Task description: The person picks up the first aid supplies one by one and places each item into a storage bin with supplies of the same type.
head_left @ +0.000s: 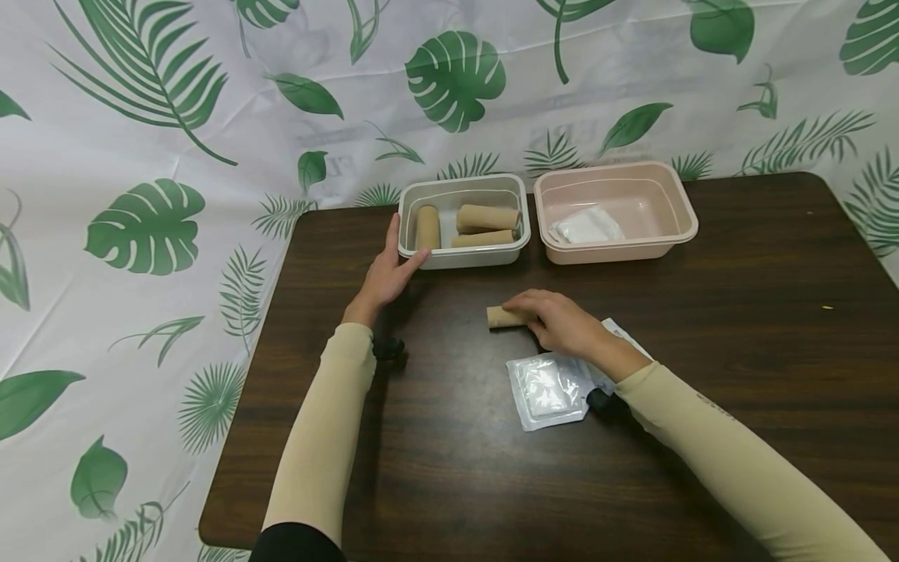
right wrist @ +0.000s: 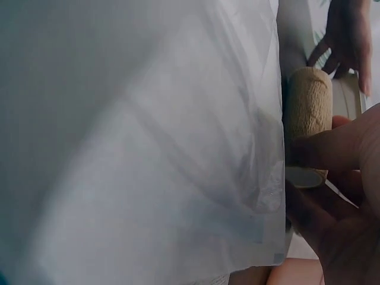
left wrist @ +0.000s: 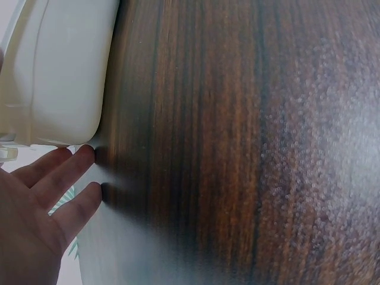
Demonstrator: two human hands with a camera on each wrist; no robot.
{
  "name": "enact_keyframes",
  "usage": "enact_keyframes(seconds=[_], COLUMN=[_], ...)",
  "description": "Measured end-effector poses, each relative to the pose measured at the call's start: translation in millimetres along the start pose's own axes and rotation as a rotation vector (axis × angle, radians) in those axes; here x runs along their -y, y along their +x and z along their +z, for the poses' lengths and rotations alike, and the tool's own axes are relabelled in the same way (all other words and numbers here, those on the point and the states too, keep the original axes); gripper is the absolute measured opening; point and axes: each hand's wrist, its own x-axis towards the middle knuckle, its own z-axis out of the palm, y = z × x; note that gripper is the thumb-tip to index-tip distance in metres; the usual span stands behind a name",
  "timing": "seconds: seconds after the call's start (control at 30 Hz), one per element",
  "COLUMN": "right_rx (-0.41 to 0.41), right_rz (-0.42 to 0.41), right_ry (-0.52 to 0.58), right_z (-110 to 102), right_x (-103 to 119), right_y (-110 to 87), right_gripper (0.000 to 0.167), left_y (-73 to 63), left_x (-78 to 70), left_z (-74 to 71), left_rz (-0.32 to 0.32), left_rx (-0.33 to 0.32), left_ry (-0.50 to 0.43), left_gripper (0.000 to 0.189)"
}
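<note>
My right hand (head_left: 565,324) holds a tan elastic bandage roll (head_left: 500,317) low over the middle of the table. In the right wrist view the thumb and fingers close around the near end of the crinkled bandage roll (right wrist: 310,107). My left hand (head_left: 382,277) touches the front left corner of the pale grey bin (head_left: 463,261), thumb at the front rim and fingers stretched along the side. Three tan rolls (head_left: 428,228) lie inside that bin. Beneath my right wrist is a sealed clear-and-white packet (head_left: 550,390), with another white packet (head_left: 621,333) partly hidden by the arm.
A pink bin (head_left: 618,251) stands right of the grey one and contains white packets (head_left: 588,225). Both bins sit at the back edge of the dark wooden table (head_left: 435,468). A leaf-print cloth (head_left: 316,133) hangs behind. A tiny yellow scrap (head_left: 827,307) lies far right.
</note>
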Motion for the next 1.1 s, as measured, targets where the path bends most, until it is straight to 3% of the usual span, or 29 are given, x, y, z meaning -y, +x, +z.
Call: enact_keyframes(seconds=[0.87, 1.1], right_rx=[-0.037, -0.079], right_rz=[-0.019, -0.081], right_ry=[0.018, 0.018], right_z=[-8.5, -16.1], right_x=[1.5, 7.3], right_y=[-9.5, -2.6], right_gripper=[0.042, 0.043], left_y=[-1.1, -1.2], left_x=[-0.4, -1.7], left_z=[-0.9, -0.7], left_rz=[0.021, 0.012], left_rx=[0.01, 0.013], left_ry=[-0.008, -0.011], left_gripper=[0.093, 0.094])
